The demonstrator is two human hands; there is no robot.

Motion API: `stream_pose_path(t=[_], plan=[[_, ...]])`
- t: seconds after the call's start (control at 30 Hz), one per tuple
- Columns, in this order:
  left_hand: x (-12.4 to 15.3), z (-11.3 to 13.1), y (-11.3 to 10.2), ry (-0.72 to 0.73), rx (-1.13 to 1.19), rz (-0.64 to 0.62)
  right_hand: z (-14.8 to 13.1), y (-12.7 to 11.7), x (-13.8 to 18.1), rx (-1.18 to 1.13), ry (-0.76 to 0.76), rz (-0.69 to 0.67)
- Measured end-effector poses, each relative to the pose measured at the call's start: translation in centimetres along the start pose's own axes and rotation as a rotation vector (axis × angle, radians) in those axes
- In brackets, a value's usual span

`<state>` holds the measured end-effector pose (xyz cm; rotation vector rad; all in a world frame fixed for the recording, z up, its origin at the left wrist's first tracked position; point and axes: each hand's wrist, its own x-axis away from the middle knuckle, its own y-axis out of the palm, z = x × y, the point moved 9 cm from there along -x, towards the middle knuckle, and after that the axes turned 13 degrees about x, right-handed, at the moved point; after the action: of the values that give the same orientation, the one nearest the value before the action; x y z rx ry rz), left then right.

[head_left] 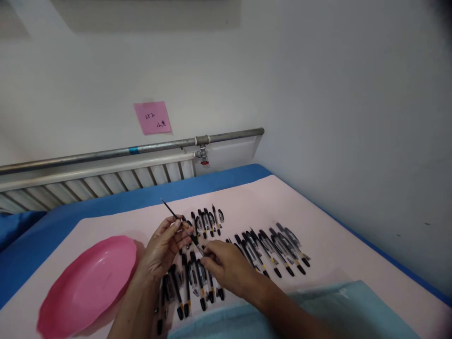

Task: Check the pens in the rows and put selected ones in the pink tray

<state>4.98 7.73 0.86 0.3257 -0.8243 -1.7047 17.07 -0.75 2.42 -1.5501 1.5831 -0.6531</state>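
Both my hands are raised over a pink sheet, with one slim black pen between them. My left hand pinches its upper part, where an orange section shows. Beyond those fingers a thin dark refill sticks up and to the left. My right hand is closed on the lower end; its fingers partly hide what they grip there. Beneath and around my hands lie several black pens with clear caps. A further group of pen parts lies just behind my hands.
A pink scalloped basin stands at the left. Another row of pens lies to the right. The pink sheet covers a blue surface. A radiator, a metal pipe and walls border the back and right.
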Motion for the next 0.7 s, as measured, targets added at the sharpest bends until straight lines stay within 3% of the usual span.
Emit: stream_pose_path(t=[0.4,0.7], plan=[[-0.13,-0.22,-0.22,0.024,-0.016,0.032,-0.47,-0.44,0.23,0.170,-0.056,0.015],[-0.15,-0.04,-0.03,0.046,-0.042,0.006,0.08,0.19,0.10,0.049,-0.009,-0.021]])
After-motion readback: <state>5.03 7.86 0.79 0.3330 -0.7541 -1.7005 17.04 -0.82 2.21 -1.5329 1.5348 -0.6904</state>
